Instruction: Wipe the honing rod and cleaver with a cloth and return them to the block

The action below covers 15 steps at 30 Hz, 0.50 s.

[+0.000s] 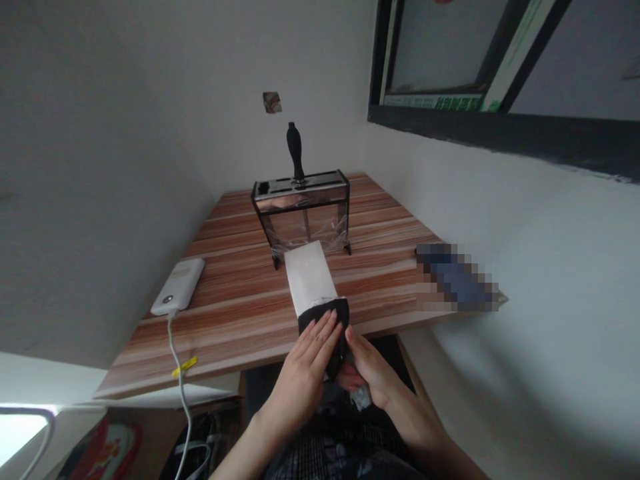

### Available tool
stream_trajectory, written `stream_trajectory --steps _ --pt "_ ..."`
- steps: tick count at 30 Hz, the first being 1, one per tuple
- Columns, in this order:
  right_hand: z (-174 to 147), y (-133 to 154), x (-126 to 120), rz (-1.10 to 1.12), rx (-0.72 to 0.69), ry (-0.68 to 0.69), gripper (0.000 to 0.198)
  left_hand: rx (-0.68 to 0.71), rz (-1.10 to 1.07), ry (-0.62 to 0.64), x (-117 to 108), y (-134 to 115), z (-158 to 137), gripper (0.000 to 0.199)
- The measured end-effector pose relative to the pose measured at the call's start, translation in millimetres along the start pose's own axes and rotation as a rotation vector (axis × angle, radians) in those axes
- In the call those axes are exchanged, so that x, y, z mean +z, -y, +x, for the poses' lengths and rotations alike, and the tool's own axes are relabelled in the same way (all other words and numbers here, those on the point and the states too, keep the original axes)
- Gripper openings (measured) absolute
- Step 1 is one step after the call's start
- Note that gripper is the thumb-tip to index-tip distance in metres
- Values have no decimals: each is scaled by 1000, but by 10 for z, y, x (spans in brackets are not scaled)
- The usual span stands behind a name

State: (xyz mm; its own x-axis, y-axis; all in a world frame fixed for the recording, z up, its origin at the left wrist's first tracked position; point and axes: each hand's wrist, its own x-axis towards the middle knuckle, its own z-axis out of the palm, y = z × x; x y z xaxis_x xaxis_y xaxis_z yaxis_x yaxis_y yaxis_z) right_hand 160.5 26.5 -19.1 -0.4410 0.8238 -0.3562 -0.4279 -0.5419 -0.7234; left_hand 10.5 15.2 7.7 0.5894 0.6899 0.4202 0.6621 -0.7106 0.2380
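A flat white board [310, 277] reaches over the table's front edge, its near end inside a black sleeve-like piece [325, 310]. My left hand [313, 357] lies with outstretched fingers flat on top of this black piece. At its right side, my right hand [373, 367] grips the near part, thumb along the edge and fingers curled underneath. Crumpled clear plastic [360, 398] shows below the right hand. Beyond the board's far end stands an upright metal-framed box [303, 200] with clear sides and a black handle [295, 150] on top; loose clear film clings to its lower front.
On the left of the wood-grain table [230, 340] lies a white power bank [179, 287] with a white cable [181, 393] hanging over the edge. Yellow tape [185, 366] sits by the cable. A blurred dark-blue object [457, 277] lies at the right, near the wall.
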Motion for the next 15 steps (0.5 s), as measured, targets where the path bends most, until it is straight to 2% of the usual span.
stream_trajectory --steps 8,15 --pt "-63 54 34 7 38 163 54 -177 -19 -53 -135 178 155 83" --pt "-124 123 70 -97 38 184 55 -234 73 -155 -233 527 475 76"
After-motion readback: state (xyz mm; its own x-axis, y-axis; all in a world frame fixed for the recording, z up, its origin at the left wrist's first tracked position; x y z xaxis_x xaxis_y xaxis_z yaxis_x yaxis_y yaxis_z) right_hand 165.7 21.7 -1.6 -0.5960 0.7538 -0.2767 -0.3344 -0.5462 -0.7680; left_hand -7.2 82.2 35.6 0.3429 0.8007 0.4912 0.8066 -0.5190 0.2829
